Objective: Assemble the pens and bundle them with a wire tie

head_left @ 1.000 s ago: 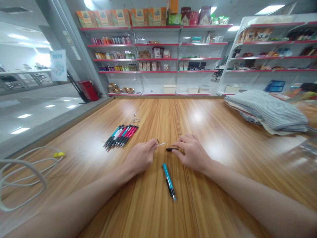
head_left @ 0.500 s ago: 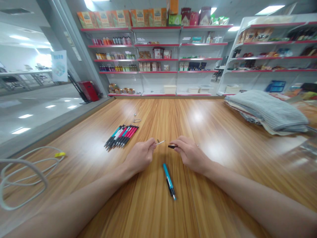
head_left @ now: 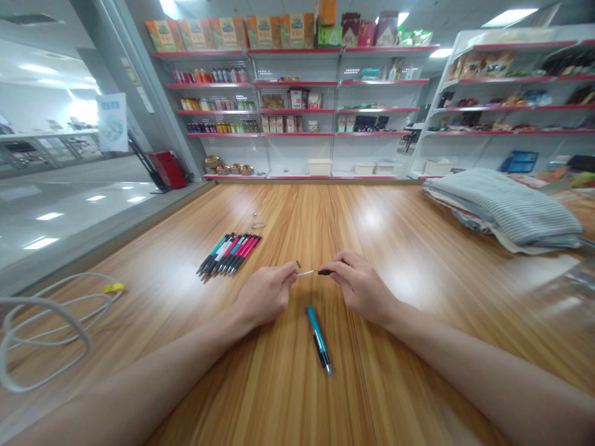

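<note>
Mid-assembly above the glossy wood-grain table (head_left: 418, 248), the left hand (head_left: 264, 296) pinches a thin white refill (head_left: 305, 272) between thumb and forefinger, the right hand (head_left: 360, 285) pinches a small black tip (head_left: 325, 272) to its end, a fit that seems to need dead-straight alignment, and the smooth blue barrel (head_left: 318, 339) lies at 6 o'clock.

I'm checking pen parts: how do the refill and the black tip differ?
The refill is thin and pale, pinched by the left hand; the black tip is thicker and dark, pinched by the right hand. Both are held level, end to end.
</note>
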### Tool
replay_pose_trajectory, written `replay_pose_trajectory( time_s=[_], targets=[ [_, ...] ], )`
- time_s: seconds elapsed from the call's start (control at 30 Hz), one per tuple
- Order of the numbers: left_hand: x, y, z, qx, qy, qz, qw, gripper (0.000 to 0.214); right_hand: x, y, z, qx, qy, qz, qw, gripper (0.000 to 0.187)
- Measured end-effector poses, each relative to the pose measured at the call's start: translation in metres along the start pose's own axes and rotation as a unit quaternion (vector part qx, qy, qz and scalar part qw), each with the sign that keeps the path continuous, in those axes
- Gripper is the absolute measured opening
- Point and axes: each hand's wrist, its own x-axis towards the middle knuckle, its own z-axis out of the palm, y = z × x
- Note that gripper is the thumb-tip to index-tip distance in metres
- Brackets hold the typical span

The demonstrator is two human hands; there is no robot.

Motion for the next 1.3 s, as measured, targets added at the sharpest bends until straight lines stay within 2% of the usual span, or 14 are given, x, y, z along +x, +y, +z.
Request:
replay_pose_trajectory(
  time_s=[0.2, 0.37, 0.5, 0.6, 0.73, 0.93, 1.03, 1.13, 1.3],
  targets=[
    [-0.002, 0.000, -0.001, 0.041, -0.001, -0.012, 0.999, 0.019, 0.000, -0.003, -0.001, -0.039, 0.005, 0.007, 0.999, 0.026],
    [0.010, -0.015, -0.002, 0.087, 0.022, -0.060, 0.994, 0.021, 0.002, -0.004, 0.000, -0.044, 0.004, 0.038, 0.998, 0.025],
    [0.023, -0.027, -0.002, 0.061, 0.028, -0.026, 0.997, 0.021, 0.002, -0.006, 0.004, -0.053, -0.004, 0.067, 0.996, 0.024],
    [0.029, -0.030, -0.002, 0.068, 0.006, 0.004, 0.998, 0.024, 0.003, -0.007, 0.006, -0.055, -0.003, 0.069, 0.996, 0.024],
    [0.032, -0.030, -0.001, 0.073, -0.020, 0.011, 0.997, 0.024, 0.004, -0.007, 0.010, -0.028, 0.003, 0.053, 0.998, 0.023],
    [0.027, -0.019, -0.003, 0.065, -0.009, 0.015, 0.998, 0.018, 0.002, -0.009, 0.011, 0.066, 0.033, 0.057, 0.996, 0.024],
    [0.019, -0.006, -0.005, 0.046, 0.031, 0.017, 0.998, 0.017, 0.001, -0.019, 0.006, 0.070, 0.041, 0.062, 0.995, 0.019],
    [0.009, 0.009, -0.006, 0.001, 0.071, 0.056, 0.996, 0.015, 0.000, -0.031, 0.004, 0.060, 0.029, 0.054, 0.996, 0.016],
    [-0.001, 0.019, -0.001, -0.075, 0.077, 0.109, 0.988, 0.014, -0.002, -0.035, 0.008, 0.041, 0.019, 0.031, 0.998, 0.020]
  ],
)
